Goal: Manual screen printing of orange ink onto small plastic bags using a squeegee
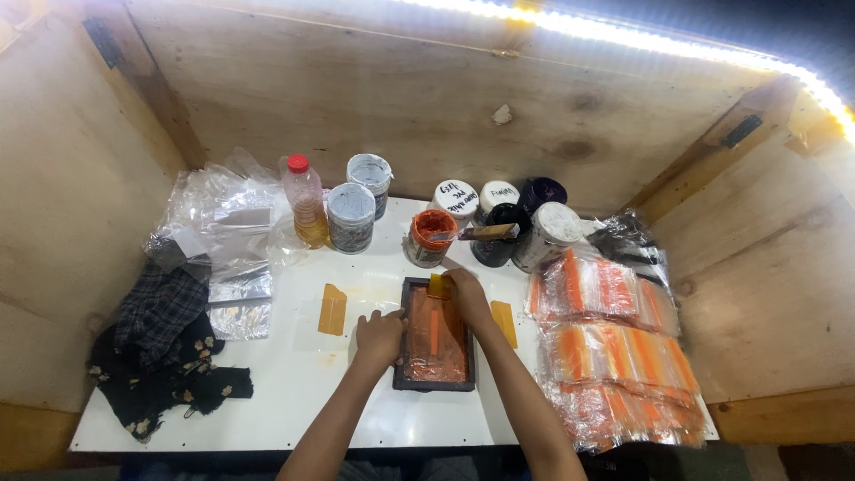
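1. Far left of the white table (294, 392): a dark patterned cloth (165, 352) lies crumpled, with clear plastic bags (218, 223) behind it. Neither touches the work.
2. Left of centre: a spare yellow squeegee (332, 309) lies flat on the table, apart from the frame. Behind it stand an oil bottle with a red cap (305, 200) and two grey-lidded tins (352, 216).
3. Left hand (378, 338): it rests against the left rail of the small dark-framed screen (435, 334), fingers curled together and pressing on the frame edge. I judge it is bracing the frame.
4. The screen sits at table centre, its long axis running away from me, its far end pointing toward the open jar of orange ink (430, 237). The mesh is covered in orange ink.
5. Right hand (468, 294): fingers are closed on a yellow squeegee blade (439, 285) at the far end of the screen, with the blade lying across the short axis.
6. Judgement on technique: I would hold the frame flat, keep the blade square to the rails, and apply even pressure along the long axis in one pass.
7. Right: another yellow squeegee (504, 322) lies just beside the frame; stacked bags of orange items (614, 356) fill the table's right side.
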